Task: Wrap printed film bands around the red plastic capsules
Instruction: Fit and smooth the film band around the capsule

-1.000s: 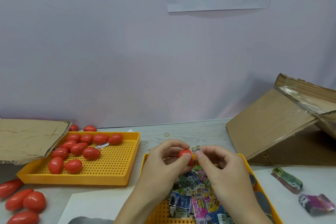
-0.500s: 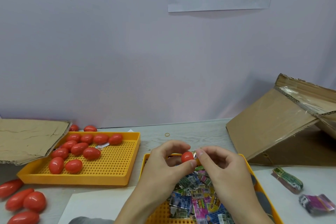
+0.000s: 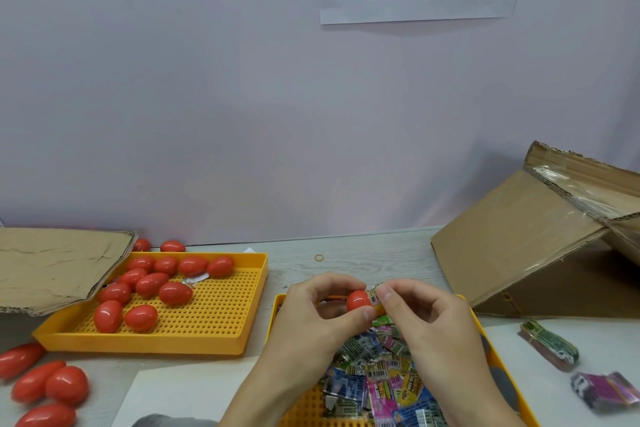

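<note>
My left hand (image 3: pixel 313 319) grips a red capsule (image 3: pixel 357 300) between thumb and fingers above the near yellow tray (image 3: pixel 485 340). My right hand (image 3: pixel 429 326) pinches a printed film band (image 3: pixel 374 295) that sits on the capsule's right end. Below both hands the near tray holds a heap of loose printed film bands (image 3: pixel 377 378). A second yellow tray (image 3: pixel 214 340) to the left holds several bare red capsules (image 3: pixel 175 293).
More red capsules (image 3: pixel 52 385) lie loose on the table at the lower left. Flat cardboard (image 3: pixel 52 267) overlaps the left tray's far corner. A tilted cardboard box (image 3: pixel 533 239) stands at the right. Two bundles of bands (image 3: pixel 550 345) (image 3: pixel 602 388) lie by it.
Both hands have dropped slightly and shifted right, and the film band has slid further onto the capsule's right end.
</note>
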Action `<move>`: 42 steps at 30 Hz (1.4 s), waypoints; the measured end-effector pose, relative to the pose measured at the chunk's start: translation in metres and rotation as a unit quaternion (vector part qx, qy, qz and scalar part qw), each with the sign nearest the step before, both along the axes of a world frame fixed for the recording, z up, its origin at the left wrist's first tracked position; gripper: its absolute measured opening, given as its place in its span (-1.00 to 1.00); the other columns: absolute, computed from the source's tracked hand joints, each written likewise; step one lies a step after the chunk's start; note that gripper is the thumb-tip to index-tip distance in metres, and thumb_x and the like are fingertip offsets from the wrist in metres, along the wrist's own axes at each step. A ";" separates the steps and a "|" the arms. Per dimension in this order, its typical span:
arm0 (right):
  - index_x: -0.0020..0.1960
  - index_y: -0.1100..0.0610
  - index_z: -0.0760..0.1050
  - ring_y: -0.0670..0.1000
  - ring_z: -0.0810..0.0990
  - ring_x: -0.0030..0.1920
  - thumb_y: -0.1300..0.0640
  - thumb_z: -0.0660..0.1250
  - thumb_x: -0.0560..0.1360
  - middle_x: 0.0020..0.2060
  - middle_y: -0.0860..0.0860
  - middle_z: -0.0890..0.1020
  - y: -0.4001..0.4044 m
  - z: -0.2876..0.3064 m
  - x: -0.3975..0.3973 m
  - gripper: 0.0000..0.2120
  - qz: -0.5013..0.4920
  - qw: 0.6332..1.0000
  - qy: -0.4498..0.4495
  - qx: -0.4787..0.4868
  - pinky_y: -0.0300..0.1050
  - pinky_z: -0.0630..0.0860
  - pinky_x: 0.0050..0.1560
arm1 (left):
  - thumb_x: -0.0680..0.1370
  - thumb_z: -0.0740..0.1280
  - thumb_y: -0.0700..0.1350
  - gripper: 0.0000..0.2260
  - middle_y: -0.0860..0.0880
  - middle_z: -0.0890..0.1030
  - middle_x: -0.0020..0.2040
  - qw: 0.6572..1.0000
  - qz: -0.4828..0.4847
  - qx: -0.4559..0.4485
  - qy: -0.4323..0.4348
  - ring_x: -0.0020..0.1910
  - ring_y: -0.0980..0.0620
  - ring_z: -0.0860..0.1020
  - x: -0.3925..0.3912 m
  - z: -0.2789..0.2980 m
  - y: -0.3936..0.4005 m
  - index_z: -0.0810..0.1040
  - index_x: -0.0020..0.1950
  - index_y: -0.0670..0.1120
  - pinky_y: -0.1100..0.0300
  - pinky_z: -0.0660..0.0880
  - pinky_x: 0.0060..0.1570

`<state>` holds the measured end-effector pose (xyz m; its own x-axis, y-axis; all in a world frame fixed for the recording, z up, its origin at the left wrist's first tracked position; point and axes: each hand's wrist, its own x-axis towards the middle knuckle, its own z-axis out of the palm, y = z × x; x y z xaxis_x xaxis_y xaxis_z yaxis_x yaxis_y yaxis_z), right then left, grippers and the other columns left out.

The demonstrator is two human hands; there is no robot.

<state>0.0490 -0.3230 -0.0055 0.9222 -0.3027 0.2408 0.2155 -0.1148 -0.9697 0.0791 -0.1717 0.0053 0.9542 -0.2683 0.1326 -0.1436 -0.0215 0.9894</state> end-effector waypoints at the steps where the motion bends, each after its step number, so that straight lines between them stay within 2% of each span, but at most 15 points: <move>1: -0.18 -0.15 0.68 -0.08 0.65 -0.19 0.05 0.45 0.46 -0.27 -0.06 0.71 0.000 0.000 0.000 -0.89 -0.002 1.000 0.001 -0.006 -0.11 0.56 -0.14 | 0.40 0.57 -0.20 -0.79 -0.06 0.71 -0.05 1.000 -0.001 0.008 -0.003 -0.04 -0.03 0.70 0.000 0.000 0.000 0.69 -0.04 0.03 -0.04 0.64 0.03; 5: -0.19 -0.15 0.68 -0.01 0.66 -0.15 0.04 0.46 0.46 -0.27 -0.05 0.70 0.001 -0.001 0.000 -0.90 -0.003 1.000 0.003 -0.022 -0.03 0.62 -0.07 | 0.40 0.57 -0.18 -0.76 0.00 0.71 -0.05 1.000 -0.002 0.022 -0.011 -0.03 0.00 0.69 0.000 -0.001 0.000 0.69 -0.02 0.09 -0.03 0.64 0.05; 7: -0.19 -0.15 0.68 -0.02 0.65 -0.16 0.04 0.46 0.46 -0.28 -0.04 0.70 0.001 -0.001 0.000 -0.90 0.001 1.000 0.002 -0.023 -0.08 0.61 -0.10 | 0.41 0.56 -0.19 -0.74 0.03 0.70 -0.04 1.000 -0.002 0.017 -0.012 -0.04 0.01 0.70 0.000 -0.001 0.000 0.69 0.00 0.11 0.01 0.65 0.02; 10: -0.18 -0.16 0.69 -0.04 0.64 -0.16 0.07 0.48 0.45 -0.26 -0.03 0.69 0.001 0.001 -0.001 -0.88 0.007 1.000 -0.003 -0.027 -0.21 0.58 -0.17 | 0.45 0.53 -0.20 -0.82 -0.03 0.71 -0.03 1.000 -0.013 0.013 -0.017 -0.02 -0.01 0.69 0.000 0.000 -0.001 0.70 0.01 0.00 0.02 0.65 0.02; 12: -0.18 -0.17 0.69 -0.09 0.62 -0.17 0.13 0.50 0.44 -0.23 -0.09 0.67 0.003 0.003 -0.003 -0.82 0.003 0.999 -0.012 -0.048 -0.23 0.57 -0.19 | 0.46 0.52 -0.20 -0.85 -0.06 0.71 -0.05 1.000 -0.005 -0.005 -0.014 -0.03 -0.04 0.70 0.000 0.001 -0.001 0.69 0.01 -0.05 0.00 0.65 0.02; 15: -0.05 -0.18 0.63 -0.16 0.55 -0.13 0.15 0.49 0.43 -0.11 -0.22 0.59 0.007 0.005 -0.007 -0.77 -0.023 0.988 -0.033 -0.149 -0.31 0.48 -0.20 | 0.46 0.49 -0.25 -0.87 -0.06 0.71 -0.07 0.999 0.014 -0.036 -0.010 -0.07 -0.06 0.70 0.000 0.002 -0.002 0.70 -0.03 -0.06 0.01 0.65 0.00; 19: 0.06 -0.27 0.45 -0.24 0.42 0.13 0.02 0.48 0.40 0.01 -0.31 0.46 0.013 0.004 -0.008 -0.66 -0.056 0.954 -0.042 -0.290 -0.39 0.37 -0.05 | 0.48 0.47 -0.28 -0.86 -0.02 0.71 -0.07 0.998 0.028 -0.054 -0.020 -0.09 -0.02 0.71 0.000 0.002 -0.001 0.69 -0.02 -0.08 0.17 0.64 -0.12; 23: 0.14 -0.26 0.41 -0.26 0.34 0.09 -0.14 0.42 0.37 -0.02 -0.34 0.39 0.016 0.000 -0.005 -0.63 -0.091 0.925 -0.032 -0.366 -0.43 0.30 -0.11 | 0.46 0.47 -0.32 -0.84 -0.05 0.72 -0.07 0.998 0.020 -0.052 -0.021 -0.11 -0.02 0.71 -0.001 0.002 -0.003 0.68 -0.03 -0.11 0.23 0.61 -0.14; 26: 0.15 -0.17 0.49 -0.22 0.38 0.05 -0.16 0.42 0.38 -0.07 -0.32 0.40 0.015 -0.001 -0.004 -0.64 -0.110 0.921 -0.041 -0.371 -0.37 0.29 -0.15 | 0.46 0.49 -0.27 -0.87 -0.05 0.72 -0.07 0.999 0.007 -0.046 -0.022 -0.10 0.02 0.71 -0.002 0.002 -0.005 0.68 -0.02 -0.10 0.21 0.62 -0.11; 30: 0.06 -0.18 0.51 -0.23 0.39 0.01 -0.13 0.42 0.38 -0.06 -0.31 0.41 0.018 -0.001 -0.005 -0.74 -0.100 0.917 -0.057 -0.381 -0.41 0.31 -0.25 | 0.49 0.47 -0.20 -0.90 -0.06 0.72 -0.10 0.999 0.009 -0.046 -0.023 -0.13 0.02 0.70 -0.002 0.002 -0.005 0.62 -0.03 -0.16 0.23 0.59 -0.15; 33: 0.05 -0.20 0.51 -0.27 0.34 0.01 -0.09 0.45 0.36 -0.01 -0.34 0.39 0.019 -0.002 -0.005 -0.72 -0.106 0.918 -0.063 -0.378 -0.47 0.33 -0.18 | 0.50 0.45 -0.24 -0.90 -0.07 0.71 -0.07 0.999 0.012 -0.040 -0.026 -0.10 0.00 0.70 -0.001 0.002 -0.005 0.60 -0.02 -0.20 0.19 0.60 -0.08; 37: 0.06 -0.18 0.53 -0.24 0.38 0.03 -0.09 0.48 0.35 -0.02 -0.37 0.41 0.017 -0.002 -0.005 -0.70 -0.116 0.924 -0.057 -0.360 -0.44 0.28 -0.22 | 0.49 0.47 -0.19 -0.89 -0.05 0.70 -0.08 0.999 0.005 -0.020 -0.038 -0.07 -0.02 0.68 0.000 0.002 -0.004 0.62 -0.02 -0.14 0.21 0.60 -0.05; 42: -0.01 -0.16 0.56 -0.25 0.45 0.04 -0.05 0.47 0.38 -0.05 -0.31 0.45 0.016 0.000 -0.005 -0.80 -0.076 0.939 -0.065 -0.330 -0.39 0.37 -0.13 | 0.51 0.46 -0.13 -0.91 -0.07 0.68 -0.09 0.998 0.009 0.014 -0.053 -0.02 -0.09 0.65 0.000 0.000 -0.002 0.61 -0.03 -0.10 0.01 0.59 0.05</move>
